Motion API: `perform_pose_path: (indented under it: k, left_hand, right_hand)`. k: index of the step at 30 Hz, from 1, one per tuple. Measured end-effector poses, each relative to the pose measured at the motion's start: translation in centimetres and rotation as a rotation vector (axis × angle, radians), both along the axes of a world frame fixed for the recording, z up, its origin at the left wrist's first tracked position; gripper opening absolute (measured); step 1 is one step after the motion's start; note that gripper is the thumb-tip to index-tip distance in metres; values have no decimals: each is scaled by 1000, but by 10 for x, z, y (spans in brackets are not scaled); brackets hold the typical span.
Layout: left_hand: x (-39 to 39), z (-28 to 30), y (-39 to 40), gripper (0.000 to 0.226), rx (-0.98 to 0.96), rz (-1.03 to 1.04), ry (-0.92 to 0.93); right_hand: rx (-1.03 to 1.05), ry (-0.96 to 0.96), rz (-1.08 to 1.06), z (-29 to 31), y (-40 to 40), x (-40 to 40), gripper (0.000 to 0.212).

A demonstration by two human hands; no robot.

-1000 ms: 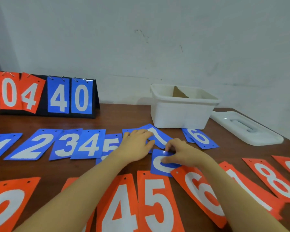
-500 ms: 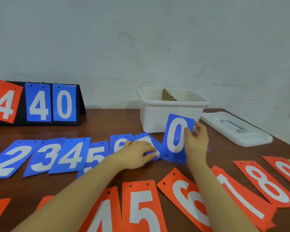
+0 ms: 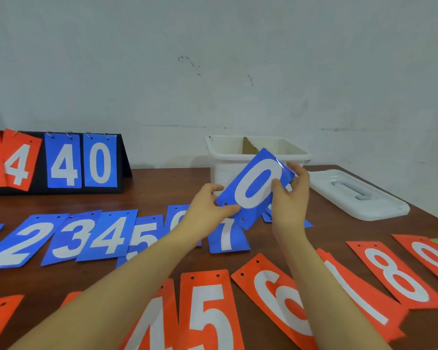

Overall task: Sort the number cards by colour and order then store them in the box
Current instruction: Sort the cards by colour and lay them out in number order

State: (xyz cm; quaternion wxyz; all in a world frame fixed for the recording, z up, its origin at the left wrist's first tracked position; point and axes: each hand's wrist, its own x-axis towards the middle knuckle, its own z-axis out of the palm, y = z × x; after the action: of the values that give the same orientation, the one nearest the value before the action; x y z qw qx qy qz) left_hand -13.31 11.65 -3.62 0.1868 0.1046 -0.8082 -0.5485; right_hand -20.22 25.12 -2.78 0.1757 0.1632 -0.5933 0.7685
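Note:
I hold a blue 0 card [image 3: 257, 185] tilted in the air above the table, in front of the white box [image 3: 238, 157]. My right hand [image 3: 290, 195] grips its right edge. My left hand [image 3: 208, 208] pinches its lower left corner. Under my hands a row of blue cards lies flat: 2 [image 3: 23, 242], 3 [image 3: 71, 238], 4 [image 3: 110, 237], 5 [image 3: 143, 239] and 7 [image 3: 226, 236]; another blue card behind my left wrist is mostly hidden. Nearer me lie orange cards 4 [image 3: 154, 322], 5 [image 3: 208, 314], 6 [image 3: 278, 299], 7 [image 3: 359, 294] and 8 [image 3: 397, 274].
The box's white lid [image 3: 357, 195] with a grey handle lies at the right, near the table edge. A black flip scoreboard [image 3: 61, 160] showing 04 and 40 stands at the back left. A piece of cardboard [image 3: 249, 145] sticks up inside the box. A wall rises behind the table.
My right hand lifted the blue 0 card off the table and tilted it. My left hand left the blue 7 card and took the 0 card's lower corner.

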Motion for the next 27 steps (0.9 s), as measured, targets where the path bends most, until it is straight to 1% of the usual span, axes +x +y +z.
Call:
perform_pose_path:
  k: [2,5,6,8,9,11,12,13,15,17,18,20,22,25,27]
  left_hand:
    - [0,6,4,43,71,128,135]
    - [3,12,2,38,92,279,272]
    - [6,14,1,38,71,280,287]
    - [12,15,-3,34,-3,209,269]
    - [16,16,-4,32,-35,162,258]
    - [26,21,-6,30,-87,88,251]
    - [31,24,-7,30,-109,70,248]
    - [37,28,-8,31,-126,58,247]
    - [50,37,-14,33,-151,51,266]
    - [66,44,-21,38,-147,102,314]
    - [77,47,-26,40,-138,155,347]
    - [105,50,-37,43,-115,249,397]
    - [136,46,-50,47,-102,284,393]
    - [178,34,-77,50,-154,355,321]
    - [205,31,-107,51,-190,457,311]
  right_hand:
    - [68,-42,-11,2,2,3,29]
    - [263,-140,-55,-2,10,3,22]
    - [303,-167,-46,-3,13,4,24]
    - [362,-153,-2,-2,19,11,41]
    - [434,-77,-21,-2,21,14,53]
    - [724,151,-95,0,23,22,68]
    - [835,252,-71,1,22,27,69]
    - [896,289,6,2,19,32,65]
    - [863,240,188,6,11,45,47]
    - [765,247,262,13,-2,60,33]
    - [699,257,274,16,-10,69,32]
    - [499,223,323,22,-32,89,37]
    - [352,170,405,25,-62,111,42]
    - [290,134,494,26,-117,146,42]
    - [341,138,538,26,-157,170,38]
